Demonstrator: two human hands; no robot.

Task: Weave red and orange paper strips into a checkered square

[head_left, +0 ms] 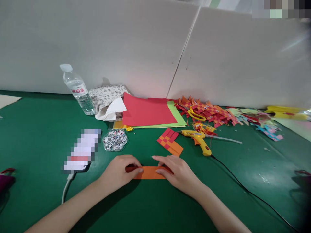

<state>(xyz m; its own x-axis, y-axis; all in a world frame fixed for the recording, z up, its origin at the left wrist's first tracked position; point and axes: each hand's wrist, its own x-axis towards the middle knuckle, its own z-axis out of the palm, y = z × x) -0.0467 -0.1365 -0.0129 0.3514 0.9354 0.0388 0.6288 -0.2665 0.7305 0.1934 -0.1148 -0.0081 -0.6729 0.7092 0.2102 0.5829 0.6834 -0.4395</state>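
Note:
An orange paper strip [150,172] lies level between my two hands, low in the middle of the view. My left hand [122,171] pinches its left end between thumb and fingers. At the right end, my right hand [176,170] grips the strip with the thumb in front, its index finger stretched out above. Just beyond my right hand is a woven red and orange paper piece [170,141] on the green table [136,207]. A yellow glue gun [200,140] lies to the right of that piece.
A phone [82,150] with a white cable, a dish of googly eyes [115,140] and a water bottle [79,90] are on the left. Red paper sheets [148,111], yellow scissors [196,115] and woven paper pieces [216,113] lie along the wall. A black cord runs right.

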